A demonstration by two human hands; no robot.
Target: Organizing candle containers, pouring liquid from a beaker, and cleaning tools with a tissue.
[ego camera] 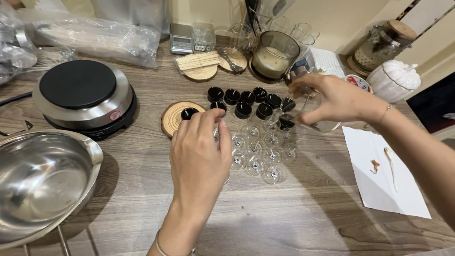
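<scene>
My right hand (334, 100) grips a clear glass pitcher (313, 110) tilted to the left, its spout over a small cup (286, 124) holding black liquid. About it stand two rows of small cups filled with black wax (244, 102). In front of them is a cluster of clear cups with wicks (263, 154). My left hand (199, 154) reaches over the left side of the cluster, fingertips pinched on a clear cup (218, 136) that it mostly hides. One black cup (188, 113) sits on a round wooden slice (171, 124) just left of my fingers.
An electric hot plate (78, 92) and a steel bowl (42, 180) stand at the left. A white paper (384, 185) with wick scraps lies at the right. Along the back are a glass jar candle (275, 54), a small scale (181, 39), wooden sticks (198, 60), a white ceramic jar (393, 80) and plastic bags (95, 35).
</scene>
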